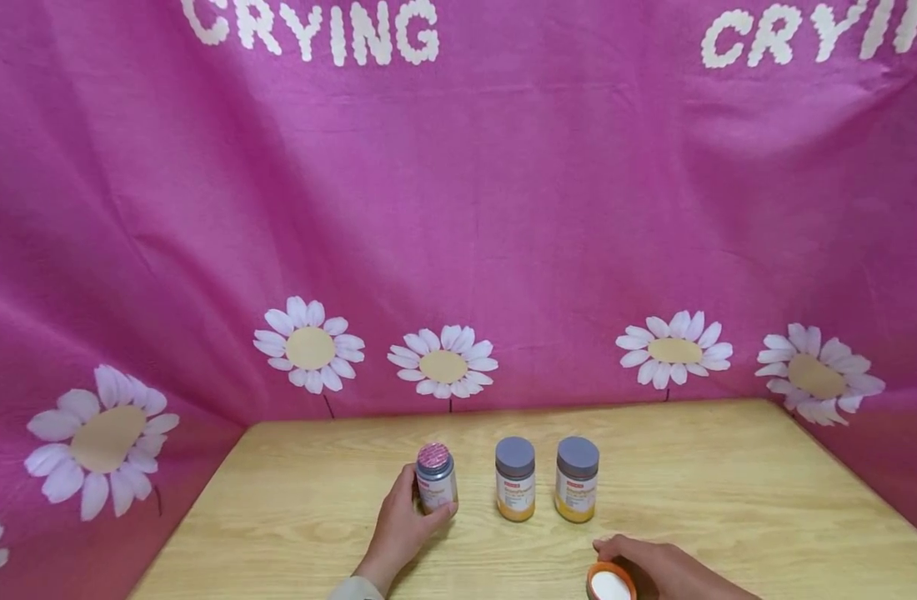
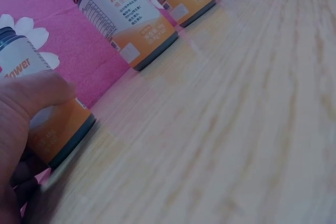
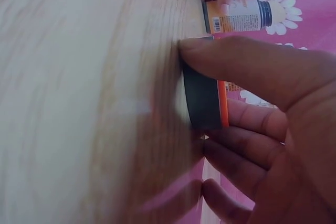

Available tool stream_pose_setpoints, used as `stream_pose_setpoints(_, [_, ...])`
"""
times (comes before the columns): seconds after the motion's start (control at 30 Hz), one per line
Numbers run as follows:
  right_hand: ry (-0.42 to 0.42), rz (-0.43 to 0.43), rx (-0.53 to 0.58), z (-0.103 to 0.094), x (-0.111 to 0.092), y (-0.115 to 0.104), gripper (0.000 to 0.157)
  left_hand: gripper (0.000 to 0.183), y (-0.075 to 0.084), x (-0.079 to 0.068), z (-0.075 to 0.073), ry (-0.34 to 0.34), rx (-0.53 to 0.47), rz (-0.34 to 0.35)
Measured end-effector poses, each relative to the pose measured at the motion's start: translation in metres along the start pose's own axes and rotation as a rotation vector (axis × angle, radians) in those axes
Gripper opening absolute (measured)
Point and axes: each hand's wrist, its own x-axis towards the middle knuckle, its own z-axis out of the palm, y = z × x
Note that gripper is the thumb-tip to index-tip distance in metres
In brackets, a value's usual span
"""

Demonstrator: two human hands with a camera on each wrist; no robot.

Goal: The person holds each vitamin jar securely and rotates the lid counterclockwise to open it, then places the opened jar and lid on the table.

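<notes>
A pink curtain (image 1: 548, 208) is hanging behind a wooden table (image 1: 278, 508). Both hands are gripping — the left hand (image 1: 402, 525) an uncapped jar (image 1: 433, 485) standing left of two capped jars (image 1: 515, 492), the right hand (image 1: 657, 565), nearer the front, an upturned lid (image 1: 611, 586).

Magenta cloth (image 1: 533, 208) with white daisies (image 1: 311, 347); "CRYING" lettering (image 1: 307, 33) above; wooden table (image 1: 729, 467) in front.

Lid (image 3: 203, 100): matt plastic | table (image 1: 293, 508): smooth grained wood | backdrop (image 1: 503, 208): creased cloth

Pale greyish left sleeve (image 1: 355, 590), curved cuff edge (image 1: 366, 581), bare fingers (image 3: 241, 153)
</notes>
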Motion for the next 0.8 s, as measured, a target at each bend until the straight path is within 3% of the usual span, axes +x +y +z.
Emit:
stream_pose_setpoints(0.3, [0.002,0.025,0.006,0.001,-0.001,-0.004,0.05,0.075,0.002,-0.003,-0.002,0.038,-0.001,0.0])
stream_pose_setpoints(0.43, [0.04,-0.022,-0.029,0.002,0.002,-0.005,0.053,0.077,0.007,-0.007,-0.01,0.142,-0.026,-0.032])
stream_pose_setpoints(0.53, [0.057,-0.037,-0.071,0.003,0.002,-0.005,0.057,0.065,0.012,-0.016,-0.015,0.27,-0.064,-0.035])
stream_pose_setpoints(0.63, [0.045,-0.006,-0.029,0.003,0.001,-0.004,0.053,0.043,0.019,-0.025,-0.018,0.401,-0.122,0.06])
stream_pose_setpoints(0.67, [0.045,-0.007,-0.028,0.003,0.001,-0.004,0.052,0.035,0.021,-0.028,-0.018,0.416,-0.144,0.104])
stream_pose_setpoints(0.73, [0.049,-0.029,-0.043,0.003,-0.001,-0.003,0.05,0.023,0.026,-0.034,-0.014,0.38,-0.214,0.192])
stream_pose_setpoints(0.8, [0.049,-0.053,-0.051,0.002,-0.002,-0.003,0.048,0.018,0.033,-0.04,-0.007,0.269,-0.294,0.257])
